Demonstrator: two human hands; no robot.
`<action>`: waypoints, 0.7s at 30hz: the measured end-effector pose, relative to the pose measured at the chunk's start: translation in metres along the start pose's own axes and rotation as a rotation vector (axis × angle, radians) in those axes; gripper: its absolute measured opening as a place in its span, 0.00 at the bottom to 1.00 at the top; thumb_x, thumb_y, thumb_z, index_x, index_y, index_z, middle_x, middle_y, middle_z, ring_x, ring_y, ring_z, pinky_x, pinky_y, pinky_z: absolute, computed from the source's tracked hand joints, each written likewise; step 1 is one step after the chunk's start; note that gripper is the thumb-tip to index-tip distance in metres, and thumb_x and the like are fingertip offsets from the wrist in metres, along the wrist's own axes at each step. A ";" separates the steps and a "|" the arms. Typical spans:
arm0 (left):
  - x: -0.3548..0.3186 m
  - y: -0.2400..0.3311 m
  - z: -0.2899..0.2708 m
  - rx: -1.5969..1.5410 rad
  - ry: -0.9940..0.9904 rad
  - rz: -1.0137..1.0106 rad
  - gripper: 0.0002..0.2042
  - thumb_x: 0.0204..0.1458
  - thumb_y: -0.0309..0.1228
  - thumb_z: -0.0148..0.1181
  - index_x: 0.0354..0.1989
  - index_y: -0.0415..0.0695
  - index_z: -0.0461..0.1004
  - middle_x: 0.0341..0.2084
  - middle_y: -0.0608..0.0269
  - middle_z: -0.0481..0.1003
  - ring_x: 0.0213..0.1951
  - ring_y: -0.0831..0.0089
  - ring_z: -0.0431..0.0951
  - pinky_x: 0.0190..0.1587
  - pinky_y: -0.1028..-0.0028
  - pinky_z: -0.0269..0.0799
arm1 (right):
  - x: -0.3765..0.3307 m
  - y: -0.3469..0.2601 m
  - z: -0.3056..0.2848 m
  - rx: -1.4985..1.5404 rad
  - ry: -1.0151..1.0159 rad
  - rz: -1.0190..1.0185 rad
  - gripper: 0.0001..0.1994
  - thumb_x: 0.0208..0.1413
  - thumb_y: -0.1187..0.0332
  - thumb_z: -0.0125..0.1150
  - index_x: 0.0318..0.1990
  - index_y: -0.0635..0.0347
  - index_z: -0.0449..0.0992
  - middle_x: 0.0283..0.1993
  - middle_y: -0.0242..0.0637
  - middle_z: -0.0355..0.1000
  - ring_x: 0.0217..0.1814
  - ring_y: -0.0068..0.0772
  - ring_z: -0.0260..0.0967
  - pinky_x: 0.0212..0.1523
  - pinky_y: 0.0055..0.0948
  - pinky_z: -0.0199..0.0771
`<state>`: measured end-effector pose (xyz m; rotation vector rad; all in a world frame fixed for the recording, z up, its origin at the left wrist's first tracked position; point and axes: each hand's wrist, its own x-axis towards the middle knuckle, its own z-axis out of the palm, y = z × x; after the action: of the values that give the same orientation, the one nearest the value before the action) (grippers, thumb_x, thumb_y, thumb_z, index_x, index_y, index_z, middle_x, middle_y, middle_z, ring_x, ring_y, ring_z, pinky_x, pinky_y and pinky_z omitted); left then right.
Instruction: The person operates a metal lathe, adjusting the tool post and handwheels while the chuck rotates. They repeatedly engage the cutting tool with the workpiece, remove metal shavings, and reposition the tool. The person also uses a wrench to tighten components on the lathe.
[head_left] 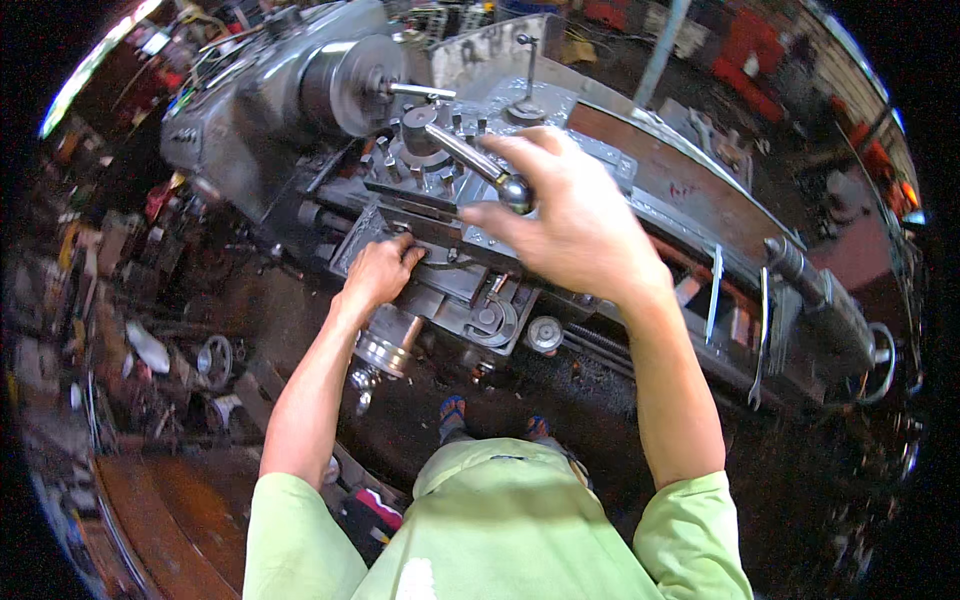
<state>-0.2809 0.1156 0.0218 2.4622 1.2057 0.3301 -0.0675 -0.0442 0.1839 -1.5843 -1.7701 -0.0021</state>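
A metal lathe stands in front of me, its round chuck [350,85] at the upper left holding a short bright workpiece [420,91]. On the carriage sits a tool post [424,125] ringed by several upright bolts. From it a steel lever [465,155] slants toward me and ends in a shiny ball knob [515,193]. My right hand [575,215], slightly blurred, is beside the knob with thumb and fingers spread around it, not closed on it. My left hand [382,268] rests on the cross slide, fingers bent together; whatever lies under the fingertips is hidden.
Below my left hand juts a round metal dial with a crank [384,355]. The tailstock [800,275] with its handwheel [880,362] stands at the right. A wrench [760,340] hangs by the bed. An upright rod on a round base [527,105] stands behind the tool post.
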 end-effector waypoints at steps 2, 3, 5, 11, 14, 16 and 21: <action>-0.004 0.005 0.010 0.123 0.000 -0.113 0.17 0.62 0.47 0.52 0.46 0.47 0.79 0.36 0.39 0.79 0.42 0.40 0.79 0.46 0.48 0.74 | -0.016 0.021 -0.022 -0.054 0.149 -0.033 0.25 0.51 0.62 0.72 0.56 0.63 0.76 0.51 0.48 0.73 0.50 0.45 0.73 0.52 0.37 0.73; -0.006 0.006 0.015 0.155 0.023 -0.126 0.18 0.62 0.47 0.51 0.46 0.47 0.79 0.36 0.39 0.79 0.42 0.40 0.79 0.45 0.48 0.74 | -0.025 0.034 -0.033 -0.015 0.127 0.022 0.25 0.51 0.62 0.72 0.55 0.63 0.76 0.51 0.47 0.74 0.48 0.42 0.74 0.51 0.35 0.74; -0.007 0.011 0.020 0.206 0.072 -0.122 0.19 0.63 0.49 0.49 0.45 0.47 0.78 0.36 0.40 0.79 0.42 0.40 0.79 0.45 0.47 0.74 | -0.042 0.062 -0.051 -0.003 0.149 0.062 0.23 0.52 0.63 0.71 0.53 0.65 0.77 0.49 0.44 0.75 0.44 0.36 0.75 0.48 0.33 0.75; -0.018 0.050 0.021 0.144 0.090 -0.302 0.16 0.65 0.44 0.49 0.47 0.47 0.76 0.38 0.41 0.80 0.42 0.39 0.80 0.46 0.47 0.75 | -0.096 0.153 -0.062 -0.064 0.259 0.236 0.19 0.54 0.59 0.68 0.47 0.65 0.80 0.44 0.51 0.76 0.48 0.50 0.76 0.50 0.40 0.74; -0.043 0.088 0.069 -0.028 0.094 -0.365 0.18 0.65 0.42 0.47 0.47 0.41 0.76 0.38 0.37 0.80 0.44 0.39 0.80 0.52 0.47 0.74 | -0.123 0.182 -0.043 -0.025 0.237 0.375 0.22 0.57 0.54 0.66 0.49 0.65 0.79 0.43 0.52 0.77 0.48 0.53 0.75 0.51 0.43 0.73; -0.051 0.091 0.080 -0.043 0.176 -0.541 0.19 0.65 0.43 0.47 0.48 0.41 0.76 0.38 0.37 0.80 0.46 0.39 0.79 0.53 0.47 0.73 | -0.128 0.192 -0.025 0.024 0.136 0.434 0.26 0.57 0.52 0.65 0.52 0.67 0.77 0.47 0.54 0.75 0.52 0.55 0.73 0.55 0.44 0.71; -0.096 0.065 0.042 -0.104 0.599 -0.385 0.19 0.65 0.43 0.49 0.51 0.39 0.73 0.35 0.36 0.79 0.43 0.38 0.79 0.43 0.49 0.73 | -0.121 0.194 0.004 0.031 0.068 0.642 0.32 0.62 0.47 0.56 0.63 0.67 0.69 0.56 0.62 0.72 0.61 0.59 0.69 0.63 0.45 0.66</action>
<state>-0.2778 -0.0065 0.0075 2.0319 1.8014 1.0321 0.0912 -0.1005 0.0290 -2.0330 -1.1398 0.2721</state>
